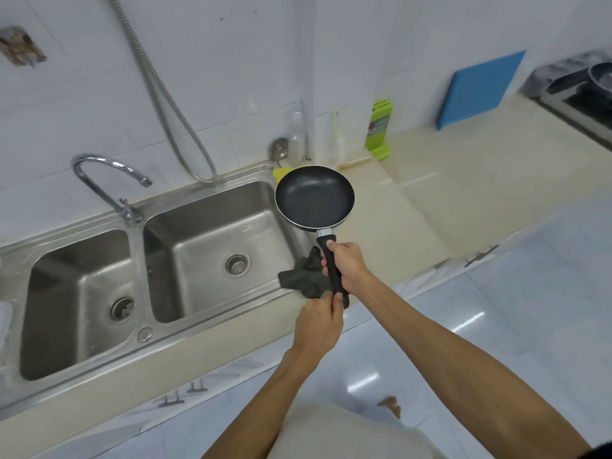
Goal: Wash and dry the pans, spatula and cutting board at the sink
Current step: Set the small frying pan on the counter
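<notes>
My right hand [346, 265] grips the black handle of a small black frying pan [314, 197], held level above the right edge of the sink and the counter. My left hand [318, 321] pinches a dark grey cloth [299, 278] that lies on the sink's right rim, just below the handle's end. A blue cutting board [480, 89] leans against the tiled wall at the back right. A second dark pan [601, 76] sits on the stove at the far right. No spatula shows clearly.
A steel double sink [139, 223] with a curved tap [99, 175] fills the left. A yellow sponge [281, 173], a clear bottle [296, 137], a brush [337, 137] and a green knife block [377, 130] stand behind the pan. Beige counter [447, 193] stretches right.
</notes>
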